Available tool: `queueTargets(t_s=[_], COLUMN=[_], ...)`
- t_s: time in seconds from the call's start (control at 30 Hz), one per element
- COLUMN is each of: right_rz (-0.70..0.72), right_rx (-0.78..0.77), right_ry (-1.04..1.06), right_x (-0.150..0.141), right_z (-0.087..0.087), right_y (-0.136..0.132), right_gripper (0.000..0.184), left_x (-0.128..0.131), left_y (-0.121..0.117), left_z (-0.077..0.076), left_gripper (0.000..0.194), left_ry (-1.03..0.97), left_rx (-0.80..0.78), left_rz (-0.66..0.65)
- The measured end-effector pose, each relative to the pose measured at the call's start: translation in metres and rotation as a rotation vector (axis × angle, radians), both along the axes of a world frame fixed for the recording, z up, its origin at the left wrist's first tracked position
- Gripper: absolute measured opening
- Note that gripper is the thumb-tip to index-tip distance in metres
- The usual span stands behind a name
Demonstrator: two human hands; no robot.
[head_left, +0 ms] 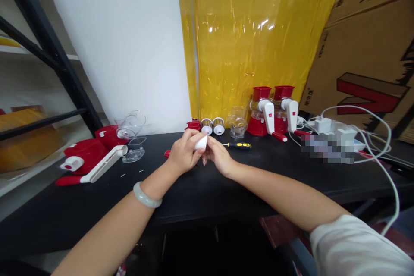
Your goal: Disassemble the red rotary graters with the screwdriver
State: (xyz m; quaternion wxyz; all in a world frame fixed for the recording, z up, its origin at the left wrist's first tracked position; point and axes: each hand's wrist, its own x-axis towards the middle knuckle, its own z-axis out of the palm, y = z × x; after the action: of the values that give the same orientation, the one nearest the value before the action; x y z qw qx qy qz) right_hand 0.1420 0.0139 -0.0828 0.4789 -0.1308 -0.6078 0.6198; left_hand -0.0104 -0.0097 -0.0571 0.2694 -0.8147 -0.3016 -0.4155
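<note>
Over the middle of the black table, my left hand (186, 151) is closed around a white plastic part (201, 142), most of it hidden by the fingers. My right hand (220, 155) meets it from the other side, fingers curled against the part's edge. A red tip (167, 153) shows beside my left hand; whether it belongs to the held part I cannot tell. Just behind my right hand lies a yellow-and-black screwdriver (239, 145). Two grater drums (218, 126) and a red plastic piece (193, 125) stand beyond my hands.
Two assembled red-and-white rotary graters (261, 112) stand at the back right, near white cables and adapters (323, 125). On the left lie red bases (86, 155), a white crank handle (105, 164), clear plastic parts (133, 155) and small screws (123, 175). A large carton (362, 51) leans right.
</note>
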Motion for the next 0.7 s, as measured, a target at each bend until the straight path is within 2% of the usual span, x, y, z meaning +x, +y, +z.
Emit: queueTargets(t_s=[0.2, 0.4, 0.7], right_rz=[0.003, -0.043, -0.039], right_rx=[-0.016, 0.060, -0.065], right_ry=[-0.081, -0.064, -0.006], right_x=[-0.0006, 0.0007, -0.0040], right_z=[-0.0013, -0.0036, -0.0016], right_y=[-0.0066, -0.0072, -0.0011], right_gripper=[0.033, 0.031, 0.032], left_x=[0.0037, 0.0049, 0.0024], left_y=[-0.0041, -0.0058, 0.0030], left_z=[0.0000, 0.0011, 0.0026], left_gripper=[0.040, 0.040, 0.043], left_ry=[0.049, 0.086, 0.095], left_rx=[-0.016, -0.033, -0.100], left_rz=[0.047, 0.083, 0.164])
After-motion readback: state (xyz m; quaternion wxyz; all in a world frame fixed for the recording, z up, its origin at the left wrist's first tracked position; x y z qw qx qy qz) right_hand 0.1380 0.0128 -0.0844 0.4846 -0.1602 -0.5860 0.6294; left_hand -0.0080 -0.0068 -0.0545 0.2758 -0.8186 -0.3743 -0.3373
